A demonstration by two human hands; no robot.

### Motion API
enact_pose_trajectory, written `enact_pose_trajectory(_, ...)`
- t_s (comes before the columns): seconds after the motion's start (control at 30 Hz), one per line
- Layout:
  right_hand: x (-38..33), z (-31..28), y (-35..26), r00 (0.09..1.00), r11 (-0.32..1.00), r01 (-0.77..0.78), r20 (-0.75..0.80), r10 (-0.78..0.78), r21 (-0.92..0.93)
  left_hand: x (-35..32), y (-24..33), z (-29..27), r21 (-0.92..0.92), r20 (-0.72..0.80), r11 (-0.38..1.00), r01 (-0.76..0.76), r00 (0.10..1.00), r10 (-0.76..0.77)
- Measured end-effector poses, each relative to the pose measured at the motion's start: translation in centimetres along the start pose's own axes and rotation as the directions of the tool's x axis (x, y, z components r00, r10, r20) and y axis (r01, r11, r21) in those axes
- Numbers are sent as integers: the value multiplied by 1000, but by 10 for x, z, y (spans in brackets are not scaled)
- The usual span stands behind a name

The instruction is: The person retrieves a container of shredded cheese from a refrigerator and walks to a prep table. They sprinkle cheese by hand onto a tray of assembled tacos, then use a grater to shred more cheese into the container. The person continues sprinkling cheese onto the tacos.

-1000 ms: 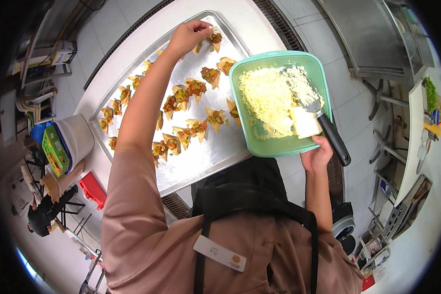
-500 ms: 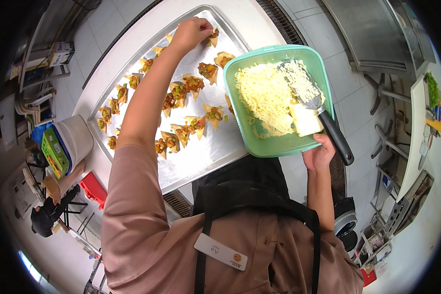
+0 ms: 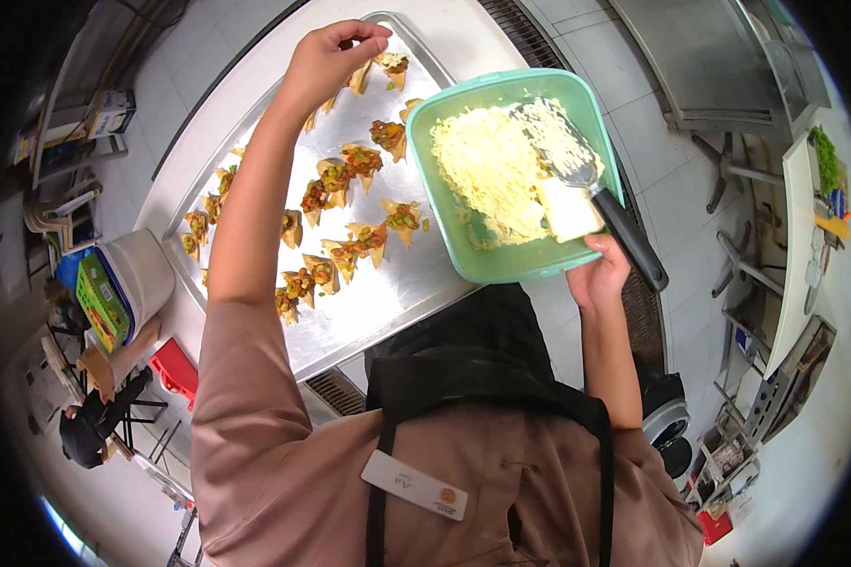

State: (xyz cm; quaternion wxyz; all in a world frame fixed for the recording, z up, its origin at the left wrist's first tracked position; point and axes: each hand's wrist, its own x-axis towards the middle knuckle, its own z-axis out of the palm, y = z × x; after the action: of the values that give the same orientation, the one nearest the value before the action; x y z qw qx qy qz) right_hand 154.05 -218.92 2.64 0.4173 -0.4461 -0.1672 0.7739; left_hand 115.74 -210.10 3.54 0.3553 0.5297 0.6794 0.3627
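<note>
My left hand is above the far end of a metal baking tray, thumb and fingertips pinched together; whether anything is between them is too small to tell. Just beside the fingertips sits a filled pastry with pale shreds on top. Several more folded pastries with a chunky orange-brown and green filling lie in rows, some hidden by my left arm. My right hand grips the near right edge of a green plastic tub. Inside it are grated cheese, a cheese block and a black-handled grater coated in shreds.
The tray lies on a white table. At the table's left stand a white plastic bin and a green box, with a red object nearer. A metal cabinet and a white worktop are on the right.
My left hand has lifted off the far pastry and moved slightly left, leaving pale shreds on it. The tub in my right hand has shifted a little left and up in the view.
</note>
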Motion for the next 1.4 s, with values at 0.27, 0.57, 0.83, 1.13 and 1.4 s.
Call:
enact_pose_trajectory(0.27,0,3,-1,999,996,-29,33,26,88,-80,84,39,415,347,741,-529,844,408)
enact_pose_trajectory(0.57,-4,13,9,999,1000,20,34,-20,8,-89,76,42,466,378,759,-455,878,294)
enact_pose_trajectory(0.83,-6,23,11,998,1000,28,51,-28,0,-94,74,39,443,311,788,-428,898,312)
enact_pose_trajectory(1.13,-8,16,9,998,995,-11,66,5,97,-99,88,26,247,254,930,-272,944,209)
enact_pose_trajectory(1.4,-8,17,9,998,994,-1,61,-5,109,-98,92,19,18,321,1000,-18,947,11)
